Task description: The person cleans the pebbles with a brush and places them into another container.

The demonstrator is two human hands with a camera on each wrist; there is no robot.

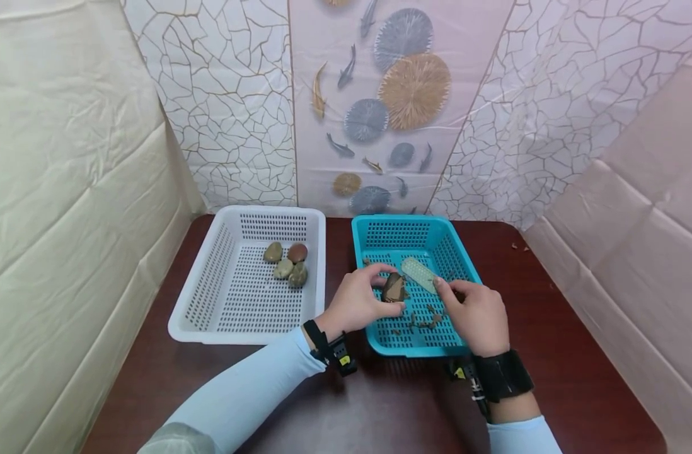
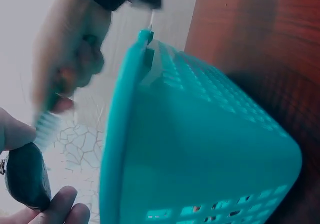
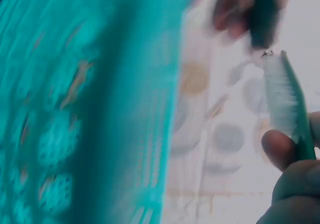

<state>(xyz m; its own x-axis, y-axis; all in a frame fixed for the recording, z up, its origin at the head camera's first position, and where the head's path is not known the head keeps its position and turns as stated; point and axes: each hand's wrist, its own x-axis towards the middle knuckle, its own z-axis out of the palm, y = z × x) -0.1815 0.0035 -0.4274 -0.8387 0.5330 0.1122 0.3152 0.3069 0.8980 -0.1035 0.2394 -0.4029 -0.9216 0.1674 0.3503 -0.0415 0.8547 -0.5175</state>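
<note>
My left hand (image 1: 357, 300) grips a dark stone (image 1: 394, 288) with a lighter brown, dirt-like patch, held over the teal basket (image 1: 418, 348). Thumb and fingers pinch its edges, as the left wrist view also shows for the stone (image 2: 27, 176). In my right hand (image 1: 481, 317) is a scrubbing brush (image 1: 418, 275) with pale bristles. Its green back shows in the right wrist view, where fingers curl round the brush (image 3: 300, 104). The bristles are close to the stone; whether they touch it is unclear from blur. Brown crumbs (image 1: 435, 320) lie on the teal basket's floor.
A white basket (image 1: 178, 321) stands left of the teal one, holding several smooth stones (image 1: 283, 269) near its right side. Both rest on a dark red-brown table (image 1: 556, 340). A few crumbs (image 1: 525, 248) lie at its back right. Patterned cloth (image 1: 238, 94) hangs behind.
</note>
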